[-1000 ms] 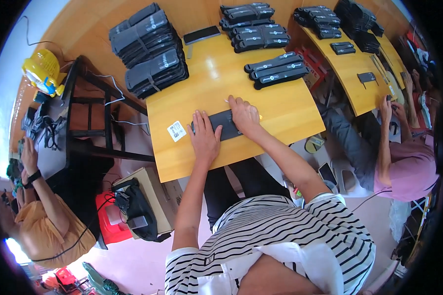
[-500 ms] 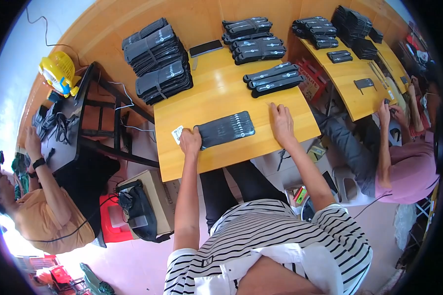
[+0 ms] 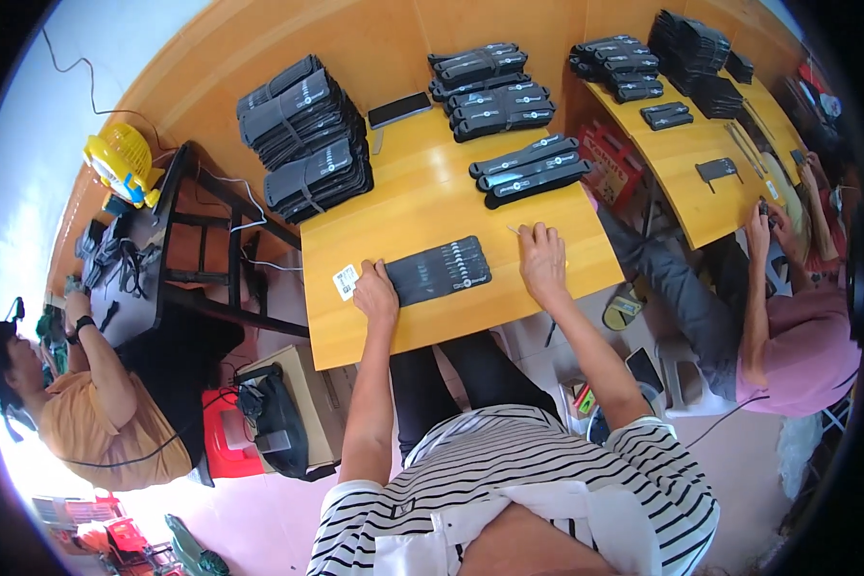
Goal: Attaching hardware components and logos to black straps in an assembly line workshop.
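Note:
A flat black pouch [image 3: 442, 272] with a row of pale marks across its right part lies on my yellow wooden table [image 3: 432, 197]. My left hand [image 3: 376, 293] grips its left end, fingers closed over the edge. Beside those fingers lies a small white printed label sheet [image 3: 345, 280]. My right hand [image 3: 543, 261] rests to the right of the pouch, apart from it. Its fingers are pinched together, and a small thin pale bit shows at the fingertips, too small to name. Beyond that hand lie several folded black pouches [image 3: 530, 169] side by side.
Banded stacks of black pouches [image 3: 319, 175] stand at the back left, more bundles [image 3: 497, 108] at the back middle. A dark flat slab [image 3: 399, 110] lies between them. Co-workers sit left [image 3: 115, 413] and right [image 3: 797, 336]. An open carton [image 3: 322, 398] stands on the floor left.
The view has shifted slightly. My right hand has moved a little nearer to me, its fingers now drawn together. My left hand stays on the pouch's left end.

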`<state>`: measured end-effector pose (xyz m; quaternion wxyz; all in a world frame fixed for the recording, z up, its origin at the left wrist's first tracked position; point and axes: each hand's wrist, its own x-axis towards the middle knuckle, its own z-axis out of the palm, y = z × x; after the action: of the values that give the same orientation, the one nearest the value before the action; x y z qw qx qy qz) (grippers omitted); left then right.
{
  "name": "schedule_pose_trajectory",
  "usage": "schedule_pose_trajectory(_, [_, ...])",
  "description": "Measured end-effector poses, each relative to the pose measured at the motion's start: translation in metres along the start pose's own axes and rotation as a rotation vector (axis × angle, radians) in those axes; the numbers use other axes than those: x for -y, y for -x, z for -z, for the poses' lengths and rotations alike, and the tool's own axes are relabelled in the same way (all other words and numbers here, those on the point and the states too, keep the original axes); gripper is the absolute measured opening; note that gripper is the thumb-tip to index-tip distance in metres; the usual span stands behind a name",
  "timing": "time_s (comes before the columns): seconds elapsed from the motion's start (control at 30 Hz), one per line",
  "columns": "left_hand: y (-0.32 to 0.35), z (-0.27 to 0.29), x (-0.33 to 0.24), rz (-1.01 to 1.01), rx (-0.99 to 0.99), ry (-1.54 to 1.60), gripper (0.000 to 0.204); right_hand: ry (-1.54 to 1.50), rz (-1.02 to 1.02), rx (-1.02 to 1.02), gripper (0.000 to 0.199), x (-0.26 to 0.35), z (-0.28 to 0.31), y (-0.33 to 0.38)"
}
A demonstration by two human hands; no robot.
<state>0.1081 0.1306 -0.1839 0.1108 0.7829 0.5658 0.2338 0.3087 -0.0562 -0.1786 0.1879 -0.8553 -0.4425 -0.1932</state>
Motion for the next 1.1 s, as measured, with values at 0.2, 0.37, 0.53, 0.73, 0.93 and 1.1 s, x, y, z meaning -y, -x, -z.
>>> schedule_pose_trajectory(0.2, [0.006, 0.000, 0.000, -0.076, -0.031, 0.084, 0.026, -0.018, -0.006, 0.005, 0.024, -0.001, 0.004, 0.002])
schedule_pose_trajectory(0.37, [0.000, 0.028, -0.024, -0.121, -0.053, 0.138, 0.025, -0.019, -0.024, 0.025, 0.024, -0.001, 0.003, -0.004])
schedule_pose_trajectory(0.53, [0.012, 0.080, -0.076, -0.379, -0.072, 0.302, 0.022, -0.024, -0.018, 0.025, 0.027, -0.003, 0.003, -0.003])
schedule_pose_trajectory(0.73, [0.042, 0.094, -0.081, -0.402, -0.017, 0.388, 0.022, -0.023, -0.013, 0.010, 0.027, -0.002, 0.001, -0.003])
schedule_pose_trajectory(0.93, [0.058, 0.107, -0.072, -0.282, -0.313, 0.481, 0.017, -0.031, -0.024, 0.043, 0.026, -0.002, 0.005, -0.004])
schedule_pose_trajectory(1.1, [0.026, 0.181, -0.057, -0.183, -0.388, 0.656, 0.021, -0.026, 0.004, -0.001, 0.028, -0.004, 0.002, 0.001])
